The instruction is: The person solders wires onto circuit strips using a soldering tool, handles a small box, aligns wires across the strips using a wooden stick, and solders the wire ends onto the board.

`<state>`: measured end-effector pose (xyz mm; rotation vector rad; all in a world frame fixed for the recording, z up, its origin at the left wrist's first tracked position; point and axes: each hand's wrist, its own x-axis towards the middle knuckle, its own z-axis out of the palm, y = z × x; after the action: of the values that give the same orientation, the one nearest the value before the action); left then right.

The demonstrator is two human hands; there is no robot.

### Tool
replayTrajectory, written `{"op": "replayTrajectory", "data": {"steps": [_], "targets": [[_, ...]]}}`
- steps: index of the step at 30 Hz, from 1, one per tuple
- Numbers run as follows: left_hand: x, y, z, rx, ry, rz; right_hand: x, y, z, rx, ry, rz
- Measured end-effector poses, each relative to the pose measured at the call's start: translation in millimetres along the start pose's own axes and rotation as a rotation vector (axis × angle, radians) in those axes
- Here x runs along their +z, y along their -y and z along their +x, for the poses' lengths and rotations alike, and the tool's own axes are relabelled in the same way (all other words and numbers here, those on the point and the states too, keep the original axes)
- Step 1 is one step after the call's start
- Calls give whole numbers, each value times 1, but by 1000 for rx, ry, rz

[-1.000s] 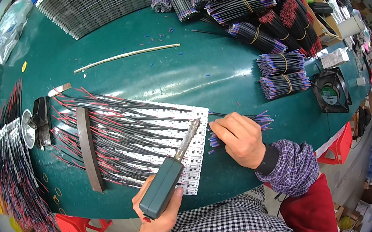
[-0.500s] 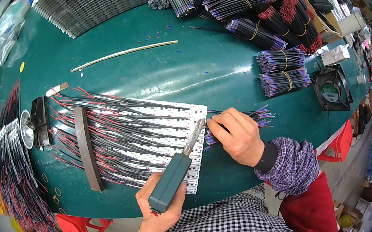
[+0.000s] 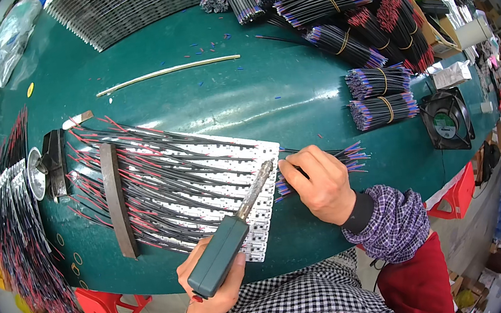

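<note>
Standing by the green table (image 3: 294, 106). The person's left hand (image 3: 221, 296) is wrapping its fingers around the handle of a soldering iron (image 3: 222, 255), which is slanting up and to the right. The metal tip is hovering over or resting on the right edge of a white board (image 3: 269, 149); contact, I cannot tell. The right hand (image 3: 322, 185) is pressing thumb and fingertips together at that same edge, just beside the tip; whatever they are pinching is too small and hidden to make out.

The board is lying flat in front of the person, left of the right hand. Black and red wires (image 3: 159, 181) are running leftward across it, and a metal bar (image 3: 118, 199) is lying over them. Loose blue-tipped wires (image 3: 352, 157) are lying under and behind the right hand.

Farther right, two banded bundles (image 3: 382, 96) are lying one beside the other, near a black fan (image 3: 446, 120). More bundles (image 3: 325, 4) are piling up behind. A thin pale stick (image 3: 167, 72) is lying beyond the board. At left, a round metal dish (image 3: 36, 174) is leaning beside a black block (image 3: 57, 163).
</note>
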<state>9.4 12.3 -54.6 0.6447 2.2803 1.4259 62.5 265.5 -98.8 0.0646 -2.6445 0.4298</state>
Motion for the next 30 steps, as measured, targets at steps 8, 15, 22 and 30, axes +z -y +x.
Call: {"op": "replayTrajectory", "data": {"steps": [8,15,22,30], "targets": [[1,-12,11,-15,73,65,5,-6,-2,-46,-74,11],[-3,-7,9,28,122,161,3,-4,0,-96,-52,-41],[-3,-7,13,89,89,131,3,-4,-1,-119,-60,-80],[0,3,-3,23,-60,13,4,-3,-1,-118,-64,-69]]}}
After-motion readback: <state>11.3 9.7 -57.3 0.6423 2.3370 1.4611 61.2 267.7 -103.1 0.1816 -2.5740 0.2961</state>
